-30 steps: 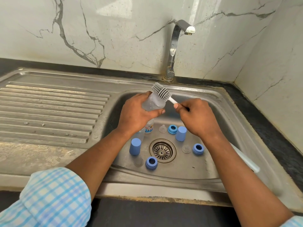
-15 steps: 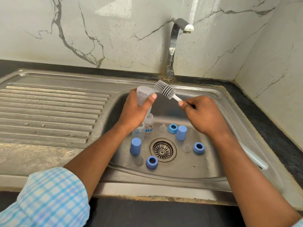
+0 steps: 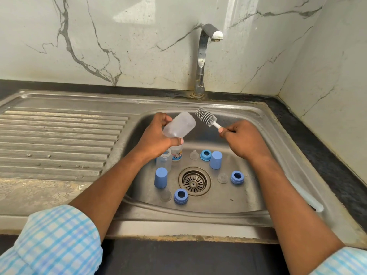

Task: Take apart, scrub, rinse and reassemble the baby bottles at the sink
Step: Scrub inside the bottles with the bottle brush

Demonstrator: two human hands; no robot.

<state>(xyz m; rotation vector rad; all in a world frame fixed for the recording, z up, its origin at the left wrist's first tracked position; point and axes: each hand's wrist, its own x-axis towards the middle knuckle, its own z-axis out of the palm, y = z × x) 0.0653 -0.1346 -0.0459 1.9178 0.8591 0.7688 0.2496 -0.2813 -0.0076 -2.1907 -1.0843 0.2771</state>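
A frosted clear plastic baby bottle tilts above the steel sink basin, with the fingers of the left hand curled round what seems its neck end. Just beside it, not touching, is the grey ribbed bottle brush, its white stem pinched by the right hand. Round the drain sit blue caps, blue rings and clear teats.

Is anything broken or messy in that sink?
Nothing is broken or spilled. The blue caps, blue rings and clear teats sit scattered round the drain, but that fits bottles taken apart. Only the sink's front edge looks worn and rusty.
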